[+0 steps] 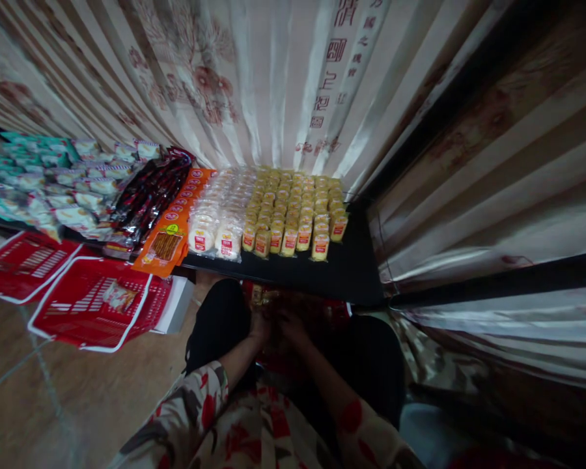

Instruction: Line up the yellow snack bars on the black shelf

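Note:
Both my hands reach down between my knees into deep shadow, over a red basket (342,309) below the black shelf's front edge. My left hand (260,327) is close to some small yellow-wrapped packets (257,295) in that basket. Beside it is my right hand (291,327). The fingers of both hands are too dark to make out, so I cannot tell whether either holds anything. Ahead on the shelf stand rows of yellow-wrapped round snack packs (290,240). Clear packs of white round crackers (228,243) lie just left of them.
Left along the black shelf (356,260) are an orange snack bag (163,242), dark red packets (149,195) and white-and-teal packets (85,182). Two red baskets with white handles, one nearer (92,303), stand on the floor beside a white box (176,305). Pleated curtains (273,78) hang behind.

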`<move>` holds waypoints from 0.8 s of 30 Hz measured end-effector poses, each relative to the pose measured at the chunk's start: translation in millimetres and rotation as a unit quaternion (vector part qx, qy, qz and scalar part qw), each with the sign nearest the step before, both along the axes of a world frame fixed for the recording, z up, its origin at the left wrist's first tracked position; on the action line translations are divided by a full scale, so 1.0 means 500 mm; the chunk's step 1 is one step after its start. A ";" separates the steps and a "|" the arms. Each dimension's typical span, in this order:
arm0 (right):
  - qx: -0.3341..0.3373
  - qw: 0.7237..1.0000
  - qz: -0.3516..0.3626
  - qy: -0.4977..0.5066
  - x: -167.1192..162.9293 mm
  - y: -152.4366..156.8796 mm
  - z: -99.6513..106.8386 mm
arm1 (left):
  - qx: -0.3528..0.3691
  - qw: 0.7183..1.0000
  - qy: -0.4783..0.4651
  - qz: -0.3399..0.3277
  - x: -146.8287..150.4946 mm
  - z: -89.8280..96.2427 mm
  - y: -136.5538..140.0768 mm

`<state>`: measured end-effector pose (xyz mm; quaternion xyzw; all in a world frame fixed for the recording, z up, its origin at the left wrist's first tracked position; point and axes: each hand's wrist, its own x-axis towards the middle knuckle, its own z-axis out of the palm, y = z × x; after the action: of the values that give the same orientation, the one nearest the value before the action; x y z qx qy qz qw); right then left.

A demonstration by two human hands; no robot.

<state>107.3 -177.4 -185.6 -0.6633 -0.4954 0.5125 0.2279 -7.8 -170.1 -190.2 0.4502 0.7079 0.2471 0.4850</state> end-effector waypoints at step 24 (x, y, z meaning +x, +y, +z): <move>0.210 0.971 0.084 0.076 0.092 0.014 0.318 | -0.060 0.862 -0.497 0.081 -0.065 0.310 -0.040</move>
<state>153.2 -170.4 -26.4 -0.5158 -0.6275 0.4627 0.3551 -40.4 -190.0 -35.3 0.1788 0.4209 0.4334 0.7766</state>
